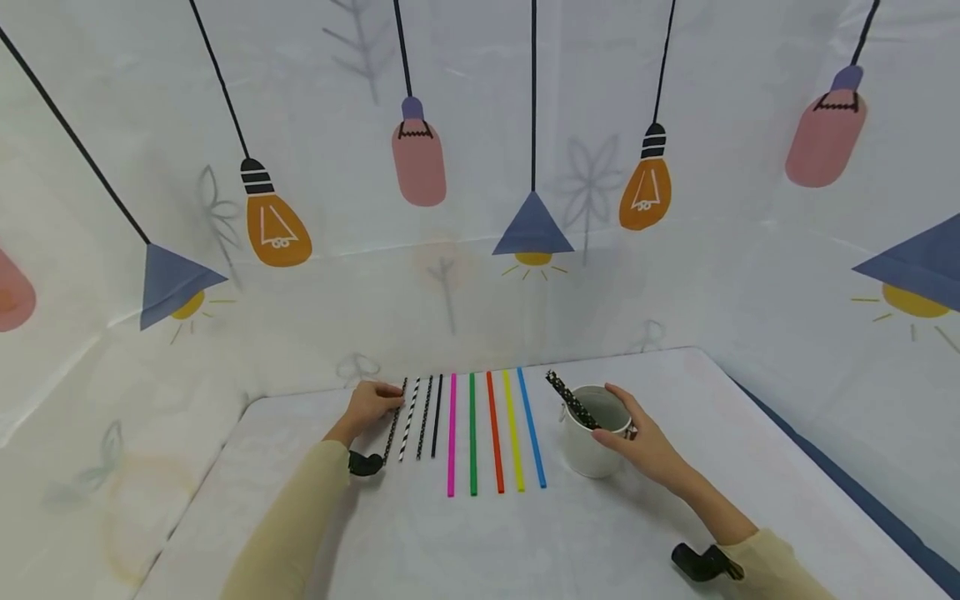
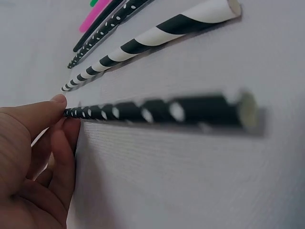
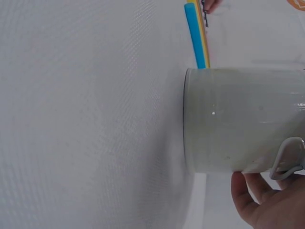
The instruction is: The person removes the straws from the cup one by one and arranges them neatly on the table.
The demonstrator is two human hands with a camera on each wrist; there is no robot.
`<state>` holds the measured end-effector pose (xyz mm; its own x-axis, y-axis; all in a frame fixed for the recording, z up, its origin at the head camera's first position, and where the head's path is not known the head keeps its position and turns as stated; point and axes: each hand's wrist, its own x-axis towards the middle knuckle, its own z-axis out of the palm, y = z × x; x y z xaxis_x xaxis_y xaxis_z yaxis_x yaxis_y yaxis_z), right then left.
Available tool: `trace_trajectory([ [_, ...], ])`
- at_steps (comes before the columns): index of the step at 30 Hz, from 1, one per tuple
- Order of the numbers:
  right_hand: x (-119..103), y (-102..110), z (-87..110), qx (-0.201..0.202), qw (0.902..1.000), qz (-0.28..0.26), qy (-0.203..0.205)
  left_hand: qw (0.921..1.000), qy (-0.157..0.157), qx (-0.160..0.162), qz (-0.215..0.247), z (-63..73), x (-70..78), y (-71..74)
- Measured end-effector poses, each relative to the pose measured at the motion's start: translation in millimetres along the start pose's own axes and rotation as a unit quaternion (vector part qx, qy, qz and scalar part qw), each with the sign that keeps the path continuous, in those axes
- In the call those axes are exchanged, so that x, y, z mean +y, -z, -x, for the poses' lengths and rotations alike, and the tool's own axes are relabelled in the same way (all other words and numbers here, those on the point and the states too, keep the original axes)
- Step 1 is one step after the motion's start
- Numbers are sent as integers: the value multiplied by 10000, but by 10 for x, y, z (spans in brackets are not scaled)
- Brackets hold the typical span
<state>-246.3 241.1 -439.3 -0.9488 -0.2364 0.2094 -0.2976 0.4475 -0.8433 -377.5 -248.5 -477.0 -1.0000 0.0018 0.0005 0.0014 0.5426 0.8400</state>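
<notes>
My left hand (image 1: 372,403) pinches the far end of a black paper straw with white dots (image 2: 138,111), the leftmost in a row. Beside it in the left wrist view lies a black-and-white striped straw (image 2: 133,46), then another dotted black straw (image 2: 102,31). My right hand (image 1: 643,440) grips a white metal bucket (image 1: 588,454) by its right side, thumb at the near rim and fingers round the far side. In the right wrist view the bucket's small wire handle (image 3: 288,157) shows by the fingers. Black dotted straws (image 1: 572,398) lean out of the bucket to the left.
Right of the patterned straws lie a plain black straw (image 1: 437,417) and pink (image 1: 452,435), green (image 1: 472,435), red (image 1: 495,433), yellow (image 1: 513,432) and blue (image 1: 532,429) straws. They rest on a white-covered table (image 1: 420,550). A lamp-printed curtain (image 1: 480,308) hangs behind.
</notes>
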Motion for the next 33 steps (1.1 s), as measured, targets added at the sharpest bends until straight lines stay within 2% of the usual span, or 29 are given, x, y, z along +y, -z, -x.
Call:
trace_trajectory([
  [3, -19, -4, 2, 14, 10000, -4, 8, 10000, 80, -28, 23, -8, 25, 19],
  [12, -41, 19, -35, 43, 9999, -1, 91, 9999, 59, -110, -16, -50, 106, 36],
  [21, 11, -4, -52, 43, 10000, -37, 49, 9997, 167, -80, 142, -32, 111, 3],
  [29, 38, -16, -34, 101, 9998, 154, 8, 9999, 124, 11, -71, -6, 68, -27],
  [33, 19, -15, -14, 126, 9997, 211, -16, 9999, 122, 44, 8, 10, 64, -34],
])
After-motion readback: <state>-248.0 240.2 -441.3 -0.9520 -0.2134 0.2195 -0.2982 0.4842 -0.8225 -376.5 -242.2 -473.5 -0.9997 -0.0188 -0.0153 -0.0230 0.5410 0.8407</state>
